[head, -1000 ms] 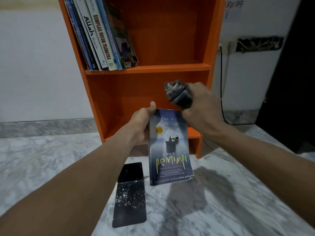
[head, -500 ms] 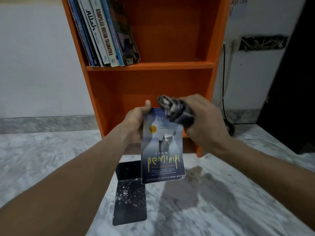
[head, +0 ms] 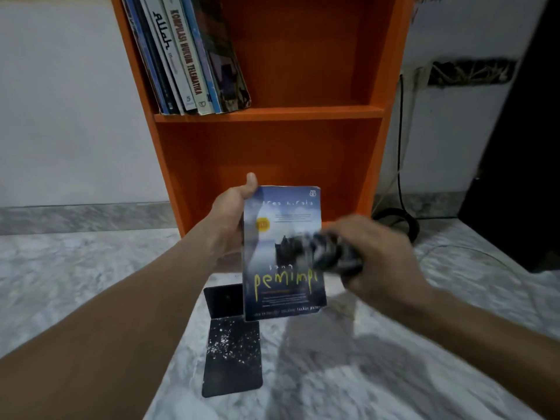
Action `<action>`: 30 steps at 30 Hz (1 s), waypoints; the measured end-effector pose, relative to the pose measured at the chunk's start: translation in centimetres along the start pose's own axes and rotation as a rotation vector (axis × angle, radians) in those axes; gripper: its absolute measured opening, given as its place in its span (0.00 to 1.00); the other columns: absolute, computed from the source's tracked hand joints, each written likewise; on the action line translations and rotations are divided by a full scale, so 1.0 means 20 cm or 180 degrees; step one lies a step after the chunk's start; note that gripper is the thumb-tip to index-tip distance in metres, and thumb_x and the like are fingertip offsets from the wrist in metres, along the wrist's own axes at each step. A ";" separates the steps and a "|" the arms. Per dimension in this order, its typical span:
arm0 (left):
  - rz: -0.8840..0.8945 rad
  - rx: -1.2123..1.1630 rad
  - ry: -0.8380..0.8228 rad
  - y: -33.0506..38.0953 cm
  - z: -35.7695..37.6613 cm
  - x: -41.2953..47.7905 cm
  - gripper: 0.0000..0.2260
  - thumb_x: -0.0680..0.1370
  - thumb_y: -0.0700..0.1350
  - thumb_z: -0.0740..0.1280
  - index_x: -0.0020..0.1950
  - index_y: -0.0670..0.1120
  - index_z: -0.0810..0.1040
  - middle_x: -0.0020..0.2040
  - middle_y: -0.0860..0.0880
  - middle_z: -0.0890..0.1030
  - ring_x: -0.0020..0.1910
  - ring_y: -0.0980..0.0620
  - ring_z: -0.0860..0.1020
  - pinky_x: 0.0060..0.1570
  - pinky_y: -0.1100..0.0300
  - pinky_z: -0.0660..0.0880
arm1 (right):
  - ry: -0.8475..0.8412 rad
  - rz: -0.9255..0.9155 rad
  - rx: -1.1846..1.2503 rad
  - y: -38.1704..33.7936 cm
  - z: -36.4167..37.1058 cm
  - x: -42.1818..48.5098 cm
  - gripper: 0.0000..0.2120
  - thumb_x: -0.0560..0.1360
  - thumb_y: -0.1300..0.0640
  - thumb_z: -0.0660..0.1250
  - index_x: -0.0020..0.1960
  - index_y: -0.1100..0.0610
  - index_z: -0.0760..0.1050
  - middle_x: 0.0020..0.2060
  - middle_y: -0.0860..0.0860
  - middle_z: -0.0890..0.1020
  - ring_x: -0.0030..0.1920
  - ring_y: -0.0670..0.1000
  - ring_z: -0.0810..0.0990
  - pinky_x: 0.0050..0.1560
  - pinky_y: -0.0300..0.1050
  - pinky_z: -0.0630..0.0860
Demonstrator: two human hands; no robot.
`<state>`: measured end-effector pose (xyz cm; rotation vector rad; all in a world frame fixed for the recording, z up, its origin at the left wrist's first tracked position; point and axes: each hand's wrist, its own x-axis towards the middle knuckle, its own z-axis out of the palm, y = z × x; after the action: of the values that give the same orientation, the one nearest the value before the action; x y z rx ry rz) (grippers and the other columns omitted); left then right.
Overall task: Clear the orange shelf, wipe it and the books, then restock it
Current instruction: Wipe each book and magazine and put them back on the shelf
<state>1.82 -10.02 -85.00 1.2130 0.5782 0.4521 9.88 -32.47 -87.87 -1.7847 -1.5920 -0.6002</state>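
Note:
My left hand (head: pixel 231 216) grips the left edge of a blue paperback titled "pemimpi" (head: pixel 283 213), held upright in front of the orange shelf (head: pixel 272 153). My right hand (head: pixel 381 262) clutches a dark crumpled cloth (head: pixel 327 253) pressed against the middle of the book's cover; the hand is blurred. Several books (head: pixel 188 56) lean left on the upper shelf board. The lower compartment holds nothing I can see.
A black bookend (head: pixel 231 338) speckled with white lies on the marble floor (head: pixel 91 283) under the book. A black cable (head: pixel 401 165) runs down the white wall right of the shelf and coils on the floor. A dark object stands at far right.
My right hand with the cloth has moved down from the book's top edge to the middle of the cover. The book stays held upright in my left hand.

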 end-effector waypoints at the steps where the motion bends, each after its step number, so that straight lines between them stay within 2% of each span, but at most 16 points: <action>1: 0.0009 -0.0014 -0.0007 -0.01 0.02 0.00 0.28 0.78 0.60 0.63 0.64 0.37 0.76 0.59 0.39 0.82 0.51 0.41 0.82 0.49 0.48 0.80 | 0.0283 0.0176 -0.0181 0.01 -0.04 0.14 0.19 0.66 0.53 0.68 0.57 0.53 0.79 0.49 0.52 0.81 0.45 0.57 0.80 0.40 0.50 0.78; 3: 0.0020 -0.0011 -0.0094 -0.02 0.07 0.00 0.24 0.80 0.59 0.62 0.59 0.39 0.79 0.53 0.40 0.84 0.44 0.43 0.83 0.41 0.53 0.80 | 0.0444 0.0522 -0.0475 0.04 -0.03 0.37 0.24 0.67 0.52 0.70 0.62 0.53 0.76 0.55 0.54 0.79 0.50 0.58 0.78 0.47 0.53 0.78; 5: -0.0042 -0.0084 -0.0279 -0.02 0.12 0.00 0.21 0.81 0.58 0.59 0.52 0.41 0.80 0.43 0.42 0.85 0.37 0.44 0.84 0.36 0.56 0.80 | 0.0156 0.0683 -0.0537 0.04 0.06 0.43 0.30 0.66 0.59 0.72 0.68 0.52 0.73 0.60 0.55 0.77 0.57 0.60 0.76 0.54 0.55 0.76; 7: -0.0120 -0.0197 -0.0361 -0.01 0.14 -0.01 0.23 0.81 0.60 0.58 0.50 0.41 0.80 0.43 0.41 0.85 0.39 0.43 0.83 0.41 0.52 0.80 | -0.0140 0.0525 -0.0700 -0.02 0.19 0.30 0.30 0.67 0.64 0.66 0.69 0.53 0.72 0.66 0.58 0.75 0.62 0.62 0.73 0.58 0.58 0.75; 9: -0.0071 -0.0211 -0.0231 0.02 0.12 -0.03 0.28 0.80 0.62 0.57 0.57 0.38 0.80 0.50 0.38 0.84 0.46 0.39 0.84 0.49 0.46 0.79 | -0.0302 -0.0031 -0.0704 -0.08 0.28 0.04 0.26 0.66 0.63 0.60 0.64 0.53 0.75 0.63 0.58 0.77 0.57 0.62 0.75 0.50 0.55 0.77; 11: 0.0137 -0.0209 -0.0056 0.04 0.05 -0.01 0.29 0.80 0.61 0.59 0.65 0.38 0.76 0.55 0.38 0.83 0.54 0.38 0.82 0.56 0.42 0.77 | -0.0992 -0.0618 -0.0664 -0.13 0.32 -0.23 0.20 0.66 0.57 0.60 0.56 0.47 0.78 0.55 0.51 0.81 0.48 0.56 0.79 0.40 0.48 0.78; 13: 0.0283 -0.0147 0.0168 0.06 0.01 -0.01 0.27 0.80 0.59 0.60 0.66 0.38 0.76 0.56 0.40 0.84 0.54 0.39 0.82 0.59 0.40 0.76 | -0.1618 -0.0801 -0.0670 -0.15 0.30 -0.39 0.17 0.61 0.51 0.63 0.48 0.44 0.78 0.45 0.44 0.81 0.40 0.49 0.80 0.32 0.40 0.76; 14: 0.0310 -0.0124 0.0208 0.05 0.00 0.01 0.26 0.80 0.59 0.61 0.65 0.38 0.76 0.56 0.40 0.84 0.54 0.38 0.82 0.59 0.40 0.76 | -0.1604 -0.0679 -0.0555 -0.15 0.27 -0.39 0.17 0.58 0.50 0.64 0.47 0.43 0.78 0.42 0.41 0.80 0.38 0.47 0.80 0.30 0.38 0.74; 15: 0.0307 -0.0092 0.0227 0.05 -0.01 0.01 0.25 0.80 0.58 0.61 0.64 0.38 0.76 0.56 0.39 0.84 0.54 0.38 0.82 0.60 0.39 0.76 | -0.1366 -0.0497 -0.0388 -0.16 0.22 -0.35 0.18 0.58 0.50 0.64 0.48 0.43 0.77 0.41 0.41 0.80 0.39 0.46 0.80 0.31 0.37 0.73; 18: 0.0229 -0.0042 0.0182 0.02 -0.01 0.01 0.21 0.81 0.57 0.62 0.56 0.39 0.77 0.51 0.40 0.83 0.49 0.40 0.82 0.53 0.45 0.79 | -0.0264 0.0119 0.0106 -0.13 0.06 -0.04 0.20 0.63 0.56 0.67 0.54 0.46 0.77 0.43 0.45 0.81 0.42 0.50 0.79 0.38 0.44 0.78; 20: 0.0199 -0.0055 0.0079 0.00 0.01 0.01 0.24 0.81 0.59 0.61 0.60 0.37 0.76 0.53 0.38 0.82 0.49 0.39 0.81 0.50 0.47 0.79 | 0.0311 0.0473 -0.0018 -0.09 -0.01 0.22 0.20 0.64 0.58 0.67 0.56 0.51 0.77 0.43 0.50 0.79 0.42 0.52 0.76 0.40 0.47 0.74; 23: 0.0244 -0.0214 -0.0111 -0.01 0.05 0.03 0.31 0.80 0.62 0.59 0.69 0.37 0.72 0.64 0.34 0.78 0.60 0.34 0.79 0.61 0.40 0.75 | 0.0522 0.0843 -0.0357 -0.05 0.09 0.40 0.19 0.72 0.57 0.68 0.62 0.52 0.75 0.48 0.51 0.77 0.48 0.52 0.75 0.44 0.44 0.69; 25: 0.0259 -0.0364 -0.0151 0.01 0.08 0.05 0.31 0.80 0.62 0.59 0.69 0.37 0.72 0.63 0.34 0.78 0.61 0.34 0.78 0.61 0.37 0.74 | 0.0264 0.0897 -0.0469 -0.07 0.23 0.31 0.24 0.70 0.59 0.71 0.66 0.51 0.73 0.56 0.53 0.78 0.56 0.55 0.75 0.51 0.49 0.73; 26: 0.0280 -0.0404 -0.0131 0.02 0.08 0.06 0.31 0.80 0.62 0.59 0.68 0.37 0.72 0.63 0.34 0.79 0.60 0.34 0.79 0.60 0.35 0.75 | 0.0050 0.0717 -0.0541 -0.10 0.30 0.21 0.27 0.67 0.62 0.72 0.65 0.52 0.74 0.60 0.54 0.77 0.58 0.58 0.74 0.52 0.53 0.75; 28: 0.0418 -0.0418 0.0025 0.02 0.07 0.09 0.29 0.81 0.61 0.58 0.68 0.37 0.74 0.62 0.35 0.79 0.60 0.34 0.79 0.60 0.34 0.74 | -0.0470 0.0175 -0.0544 -0.14 0.43 -0.07 0.28 0.61 0.65 0.74 0.60 0.52 0.77 0.59 0.55 0.78 0.54 0.60 0.76 0.45 0.53 0.77; 30: 0.0532 -0.0322 0.0262 -0.01 0.03 0.13 0.26 0.82 0.58 0.58 0.66 0.38 0.76 0.61 0.37 0.81 0.59 0.36 0.80 0.60 0.37 0.75 | -0.1536 -0.0183 -0.0418 -0.15 0.51 -0.32 0.23 0.61 0.59 0.75 0.55 0.49 0.77 0.55 0.52 0.78 0.50 0.59 0.77 0.41 0.51 0.76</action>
<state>4.12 -8.97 -85.53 1.1543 0.5199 0.6676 4.94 -29.24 -98.87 -2.0996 -1.9628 -0.3159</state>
